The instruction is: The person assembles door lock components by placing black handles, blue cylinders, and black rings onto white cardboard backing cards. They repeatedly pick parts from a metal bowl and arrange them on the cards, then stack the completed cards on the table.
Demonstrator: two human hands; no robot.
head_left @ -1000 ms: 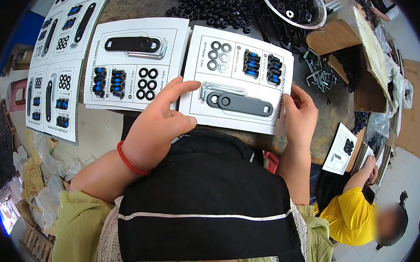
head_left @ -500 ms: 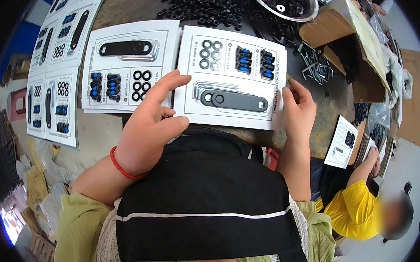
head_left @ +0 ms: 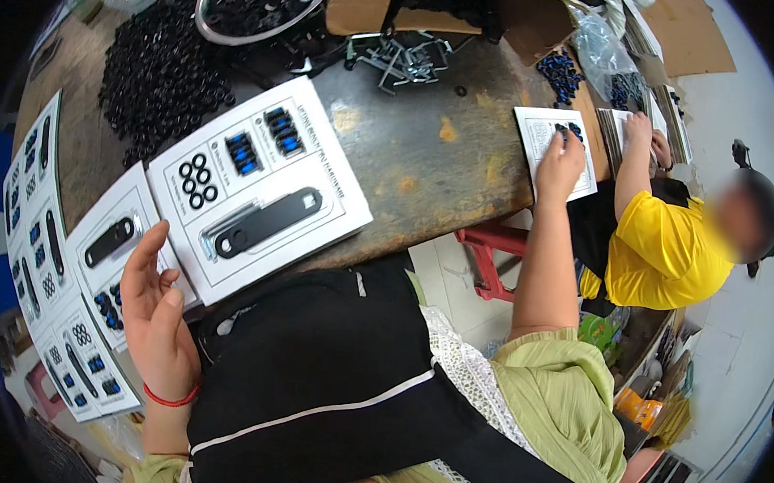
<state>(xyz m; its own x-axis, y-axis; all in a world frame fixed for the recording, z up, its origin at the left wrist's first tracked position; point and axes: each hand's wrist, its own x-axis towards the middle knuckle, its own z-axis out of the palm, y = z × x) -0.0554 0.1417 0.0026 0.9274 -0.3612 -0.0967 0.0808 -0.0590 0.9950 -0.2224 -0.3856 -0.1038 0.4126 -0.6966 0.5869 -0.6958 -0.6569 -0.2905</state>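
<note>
My right hand (head_left: 561,167) reaches to a white printed card (head_left: 538,135) at the table's right edge. Its fingers are stretched out over the card, beside dark bolts with blue patches; whether they press on it is unclear. My left hand (head_left: 159,311) is raised, open and empty, its fingers apart at the lower left edge of a larger white hardware card (head_left: 340,207). That card carries black rings, blue-patched bolts, hex keys and a long black flat bar (head_left: 267,224). Another such card (head_left: 92,221) lies partly behind my left hand.
More hardware cards (head_left: 23,243) line the far left. Behind are a heap of black nuts (head_left: 161,73), a metal bowl (head_left: 206,27), hex keys (head_left: 400,58) and a cardboard box (head_left: 359,2). A co-worker in yellow (head_left: 664,252) works at the right, near a red stool (head_left: 494,249).
The view has turned to the right. My right hand has left the large card's right side and moved over to the small card near the co-worker. My left hand stays by the large cards.
</note>
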